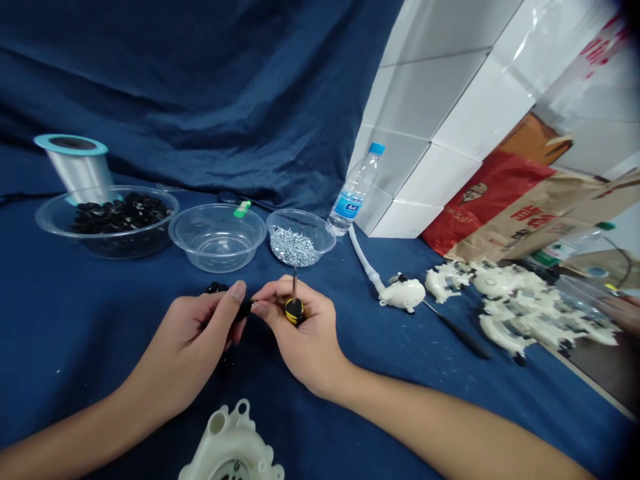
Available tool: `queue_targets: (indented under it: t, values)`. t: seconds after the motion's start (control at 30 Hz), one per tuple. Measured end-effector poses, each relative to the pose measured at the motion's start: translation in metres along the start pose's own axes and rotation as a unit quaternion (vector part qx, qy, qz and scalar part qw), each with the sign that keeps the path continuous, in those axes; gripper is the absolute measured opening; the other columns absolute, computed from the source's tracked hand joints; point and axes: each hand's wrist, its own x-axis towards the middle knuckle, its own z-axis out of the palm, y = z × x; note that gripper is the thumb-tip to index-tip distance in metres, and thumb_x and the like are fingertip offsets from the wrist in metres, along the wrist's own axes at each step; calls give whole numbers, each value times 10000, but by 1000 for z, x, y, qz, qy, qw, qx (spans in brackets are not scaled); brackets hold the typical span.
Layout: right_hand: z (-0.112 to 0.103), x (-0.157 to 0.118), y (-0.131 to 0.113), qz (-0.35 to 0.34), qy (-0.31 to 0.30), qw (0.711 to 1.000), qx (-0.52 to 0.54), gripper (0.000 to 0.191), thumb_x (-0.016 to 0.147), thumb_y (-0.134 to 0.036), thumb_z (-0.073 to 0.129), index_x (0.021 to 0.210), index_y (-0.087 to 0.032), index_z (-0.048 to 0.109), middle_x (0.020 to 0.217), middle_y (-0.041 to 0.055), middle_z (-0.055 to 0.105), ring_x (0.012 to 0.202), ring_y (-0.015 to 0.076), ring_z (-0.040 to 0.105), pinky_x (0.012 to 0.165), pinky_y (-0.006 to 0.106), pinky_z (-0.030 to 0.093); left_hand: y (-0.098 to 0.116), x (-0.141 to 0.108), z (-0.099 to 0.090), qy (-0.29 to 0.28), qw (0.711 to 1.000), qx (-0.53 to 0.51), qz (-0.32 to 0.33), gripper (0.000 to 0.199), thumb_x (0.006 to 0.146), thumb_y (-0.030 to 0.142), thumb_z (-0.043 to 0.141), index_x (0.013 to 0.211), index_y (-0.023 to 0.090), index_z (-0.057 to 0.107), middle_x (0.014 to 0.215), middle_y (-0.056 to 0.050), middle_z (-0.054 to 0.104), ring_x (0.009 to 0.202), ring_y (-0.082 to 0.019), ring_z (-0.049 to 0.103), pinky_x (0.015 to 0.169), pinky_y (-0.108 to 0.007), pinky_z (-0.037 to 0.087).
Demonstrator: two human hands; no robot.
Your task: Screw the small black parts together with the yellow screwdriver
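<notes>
Small black plastic part (245,308), held at centre, just ahead of you, between your hands. Detail is hard to make out; its shape is partly hidden by your fingers. Looks light, stiff and easy to lose from a pinch, with a smooth surface that may slip. Best hold is by its edges, thumb and fingertips, leaving the face you need open.

Left hand (187,340): narrow, curled round the part, thumb on top. Right hand (300,327): narrow too, fingers wrapped on a yellow-and-black screwdriver (294,310), thin steel shaft pointing up, fingertips reaching toward the part. Handle gives you the firm grip; shaft looks stiff.

Around you: navy cloth (60,373) under everything. At 11 o'clock, a clear plastic bowl of black parts (107,223), a teal-flanged spool of clear line (75,167) behind it, and a second clear plastic bowl (217,238). At 12, a clear bowl of silver screws (300,237). At 2, a plastic water bottle (353,193). At 3, a pile of white moulded plastic parts (525,313) and a black-handled screwdriver (465,340). At 6, a white plastic housing (230,443).
</notes>
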Motion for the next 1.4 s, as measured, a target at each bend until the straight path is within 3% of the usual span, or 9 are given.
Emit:
queue_targets:
  t: [0.13, 0.23, 0.43, 0.63, 0.8, 1.1, 1.23, 1.4]
  values:
    - [0, 1, 2, 18, 4, 1000, 2, 51, 833, -201, 704, 791, -205, 676, 740, -23, 591, 663, 116, 523, 631, 258, 428, 1, 0, -1, 15, 999, -27, 29, 410, 942, 572, 450, 822, 226, 635, 681, 20, 568, 672, -142, 531, 560, -243, 405]
    - [0, 2, 2, 28, 11, 999, 15, 53, 847, -216, 676, 798, -204, 662, 742, -22, 596, 667, 116, 531, 632, 251, 441, 2, -1, -1, 29, 996, -25, 78, 245, 913, 458, 571, 1055, 263, 615, 819, 28, 623, 745, -141, 562, 664, -249, 453]
    - [1, 5, 1, 44, 27, 998, 21, 70, 840, -234, 676, 799, -197, 634, 687, -32, 562, 609, 101, 475, 570, 226, 413, 2, -1, 1, 71, 991, 24, 114, 126, 887, 364, 640, 941, 252, 656, 833, 30, 683, 755, -134, 598, 697, -247, 465]
    - [1, 2, 1, 37, 12, 999, 11, 92, 863, -255, 654, 800, -196, 622, 681, -29, 561, 605, 104, 477, 567, 232, 413, 1, 2, -3, 73, 993, 19, 91, 225, 923, 416, 572, 870, 229, 686, 729, 45, 661, 674, -114, 575, 649, -211, 455]
    - [-1, -2, 3, 19, -3, 1000, -10, 61, 881, -241, 654, 832, -207, 645, 744, -17, 593, 659, 120, 530, 625, 255, 455, 1, 3, -2, 51, 997, 11, 54, 380, 937, 533, 489, 776, 215, 619, 686, 23, 580, 666, -142, 520, 550, -229, 401]
    - [1, -1, 3, 8, -29, 999, 30, 45, 913, -215, 629, 867, -216, 633, 793, -17, 636, 734, 125, 641, 719, 264, 549, -2, 3, 1, 7, 998, -44, 36, 366, 949, 511, 492, 754, 217, 590, 630, 37, 482, 733, -161, 530, 666, -255, 431]
    - [1, -2, 5, 19, -23, 999, 37, 36, 916, -214, 637, 883, -217, 621, 787, -26, 634, 732, 110, 630, 709, 239, 528, 0, 2, 0, 14, 998, -51, 30, 380, 948, 527, 475, 761, 215, 586, 693, 23, 543, 717, -156, 507, 634, -254, 416]
    - [1, -1, 4, 28, -19, 998, 43, 39, 917, -217, 622, 881, -213, 609, 755, -27, 619, 711, 115, 622, 687, 239, 517, 3, 0, -2, -22, 997, -42, 65, 326, 940, 484, 510, 776, 217, 600, 740, 21, 583, 742, -151, 525, 664, -253, 413]
